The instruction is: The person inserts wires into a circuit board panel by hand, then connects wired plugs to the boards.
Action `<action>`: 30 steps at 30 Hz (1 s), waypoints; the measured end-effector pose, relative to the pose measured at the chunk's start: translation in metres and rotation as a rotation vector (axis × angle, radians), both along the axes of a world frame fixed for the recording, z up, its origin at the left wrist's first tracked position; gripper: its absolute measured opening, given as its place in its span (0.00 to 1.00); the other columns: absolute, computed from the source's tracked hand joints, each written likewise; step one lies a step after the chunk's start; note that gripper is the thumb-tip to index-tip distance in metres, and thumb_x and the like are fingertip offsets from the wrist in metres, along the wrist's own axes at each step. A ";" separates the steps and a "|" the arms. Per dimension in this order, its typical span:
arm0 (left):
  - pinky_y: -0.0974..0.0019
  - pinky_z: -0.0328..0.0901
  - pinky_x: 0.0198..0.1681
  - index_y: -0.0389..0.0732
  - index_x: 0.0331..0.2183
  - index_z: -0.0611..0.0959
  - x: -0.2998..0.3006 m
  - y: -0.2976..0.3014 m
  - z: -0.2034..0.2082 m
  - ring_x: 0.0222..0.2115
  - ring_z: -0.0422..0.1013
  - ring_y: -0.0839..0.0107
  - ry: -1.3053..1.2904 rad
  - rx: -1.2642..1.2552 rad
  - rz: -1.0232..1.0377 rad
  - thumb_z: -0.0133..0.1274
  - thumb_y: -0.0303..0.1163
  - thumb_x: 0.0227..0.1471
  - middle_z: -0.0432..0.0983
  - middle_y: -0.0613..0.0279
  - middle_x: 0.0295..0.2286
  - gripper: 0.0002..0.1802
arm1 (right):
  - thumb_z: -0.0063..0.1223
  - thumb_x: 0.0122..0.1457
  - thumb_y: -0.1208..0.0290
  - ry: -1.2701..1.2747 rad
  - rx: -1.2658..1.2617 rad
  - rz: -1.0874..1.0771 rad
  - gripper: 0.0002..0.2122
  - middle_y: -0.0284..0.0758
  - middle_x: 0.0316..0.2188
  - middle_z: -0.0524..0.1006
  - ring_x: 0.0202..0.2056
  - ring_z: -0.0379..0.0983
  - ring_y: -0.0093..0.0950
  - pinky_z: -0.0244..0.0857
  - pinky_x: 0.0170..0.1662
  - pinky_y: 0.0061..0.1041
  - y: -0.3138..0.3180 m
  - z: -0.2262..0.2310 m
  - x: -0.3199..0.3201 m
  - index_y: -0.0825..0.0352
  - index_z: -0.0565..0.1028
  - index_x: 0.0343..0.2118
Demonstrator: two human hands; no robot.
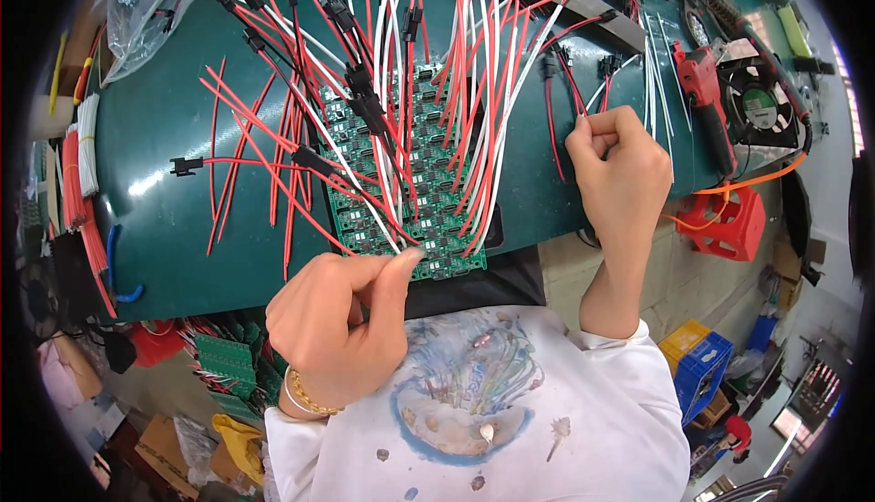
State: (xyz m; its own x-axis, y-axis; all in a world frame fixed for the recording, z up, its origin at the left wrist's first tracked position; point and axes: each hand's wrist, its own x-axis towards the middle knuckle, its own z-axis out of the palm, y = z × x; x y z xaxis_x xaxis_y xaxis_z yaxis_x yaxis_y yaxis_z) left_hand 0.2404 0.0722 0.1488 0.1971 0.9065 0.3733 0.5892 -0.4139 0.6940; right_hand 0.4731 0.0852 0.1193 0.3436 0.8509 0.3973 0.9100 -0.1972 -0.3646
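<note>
A panel of green circuit boards (456,229) lies at the table's front edge, with many red and white wires (497,119) rising from it. Several wires end in black plug connectors (365,106). My left hand (342,320) is closed in a pinch at the panel's near edge, its fingertips at the ends of red and white wires; which wire it grips is partly hidden. To the right of the panel, my right hand (624,169) is raised and pinches a thin red-and-black connector lead (572,87). Loose red wires (241,151) lie left of the panel.
A clear plastic bag (150,10) lies at the back left; bundled wires (87,147) hang at the left edge. A metal trough (592,19) with red wires stands behind. On the right are a red-handled tool (702,92), a black fan (756,101) and, below, a red stool (729,224).
</note>
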 end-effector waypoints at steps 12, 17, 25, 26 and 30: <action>0.73 0.64 0.17 0.30 0.33 0.81 0.030 -0.010 0.003 0.17 0.72 0.70 -0.308 -0.094 -0.386 0.62 0.19 0.41 0.77 0.55 0.23 0.12 | 0.57 0.49 0.82 1.055 0.127 0.067 0.03 0.27 0.19 0.72 0.19 0.66 0.12 0.59 0.22 0.11 -0.025 0.019 0.003 0.73 0.73 0.24; 0.74 0.62 0.18 0.30 0.35 0.78 0.051 -0.006 0.000 0.17 0.68 0.74 -0.551 -0.458 -0.357 0.60 0.19 0.44 0.74 0.56 0.27 0.13 | 0.58 0.43 0.81 0.975 0.079 0.458 0.05 0.27 0.17 0.72 0.17 0.65 0.13 0.58 0.21 0.12 -0.052 0.027 -0.020 0.70 0.72 0.22; 0.74 0.63 0.19 0.31 0.30 0.81 0.020 -0.009 -0.001 0.18 0.69 0.71 -0.316 -0.142 -0.367 0.60 0.16 0.35 0.73 0.57 0.23 0.13 | 0.60 0.37 0.80 0.443 0.282 0.759 0.08 0.28 0.15 0.73 0.12 0.64 0.23 0.52 0.16 0.19 -0.039 0.014 -0.038 0.66 0.73 0.22; 0.74 0.63 0.18 0.32 0.32 0.82 0.013 -0.011 -0.002 0.18 0.70 0.70 -0.182 0.036 -0.359 0.60 0.15 0.31 0.73 0.57 0.23 0.18 | 0.60 0.37 0.80 0.451 0.278 0.763 0.08 0.28 0.15 0.73 0.12 0.64 0.23 0.52 0.16 0.19 -0.039 0.014 -0.037 0.66 0.73 0.22; 0.73 0.65 0.18 0.29 0.33 0.82 -0.013 -0.022 -0.001 0.19 0.72 0.69 -0.127 0.187 -0.487 0.56 0.18 0.33 0.76 0.53 0.27 0.17 | 0.58 0.41 0.78 0.354 0.389 0.922 0.07 0.36 0.19 0.76 0.13 0.64 0.21 0.50 0.16 0.17 -0.048 0.011 -0.045 0.69 0.74 0.25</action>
